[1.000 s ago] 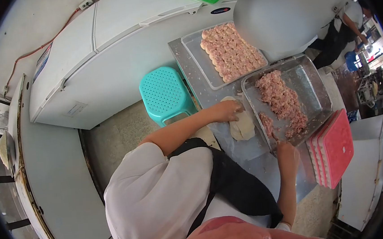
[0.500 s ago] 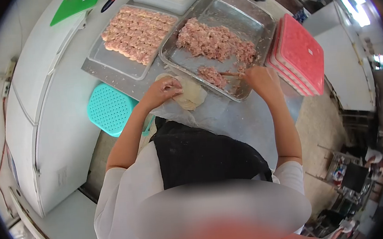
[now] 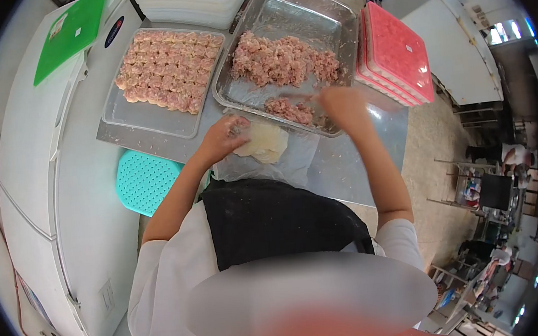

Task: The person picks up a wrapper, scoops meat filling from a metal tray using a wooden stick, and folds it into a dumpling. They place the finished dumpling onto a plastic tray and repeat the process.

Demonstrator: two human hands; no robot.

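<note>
Left hand [image 3: 225, 135] pinching wrapper [image 3: 261, 143]; right hand [image 3: 340, 105] gripping stick [image 3: 298, 95].

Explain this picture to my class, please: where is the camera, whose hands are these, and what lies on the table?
There is no machine here. A person wears a camera on the head, so the one view looks down over their own body and arms. On the steel table stand a metal tray of minced meat and a flatter tray of finished dumplings. Red trays are stacked at the right. The left hand rests on a pile of pale dough wrappers. The right hand holds a thin stick into the meat. A teal stool stands below the table edge.
</note>
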